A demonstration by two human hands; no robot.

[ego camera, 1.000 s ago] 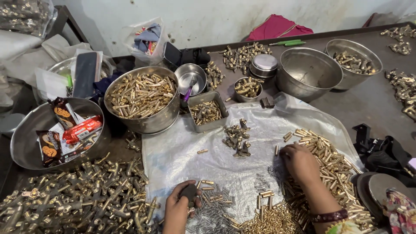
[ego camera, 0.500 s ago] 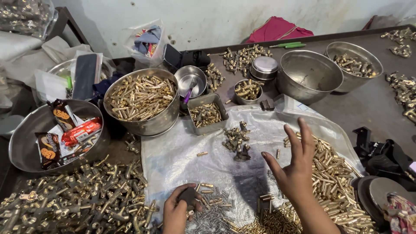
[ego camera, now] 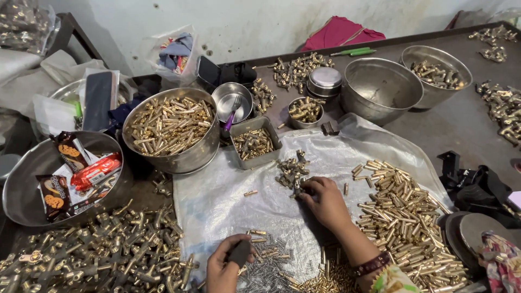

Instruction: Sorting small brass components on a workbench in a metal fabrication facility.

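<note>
Just right hand point(ego camera: 324, 202) on fittings point(ego camera: 291, 170)

Your right hand point(ego camera: 324, 202) rests on a small heap of brass fittings point(ego camera: 291, 171), yellow metal with a dull shine. Your left hand point(ego camera: 223, 268) closes its grip on a matt black tool handle point(ego camera: 239, 253) above thin grey steel springs point(ego camera: 267, 266). Under both lies a clear plastic sheet point(ego camera: 228, 195), crinkled and faintly glossy. The brass tubes point(ego camera: 404, 214) beside you gleam smooth. The bowls point(ego camera: 380, 89) are brushed steel, softly reflective. The table point(ego camera: 461, 122) looks dark, matt and scuffed. Glossy snack wrappers point(ego camera: 70, 152) sit in one bowl.
</note>
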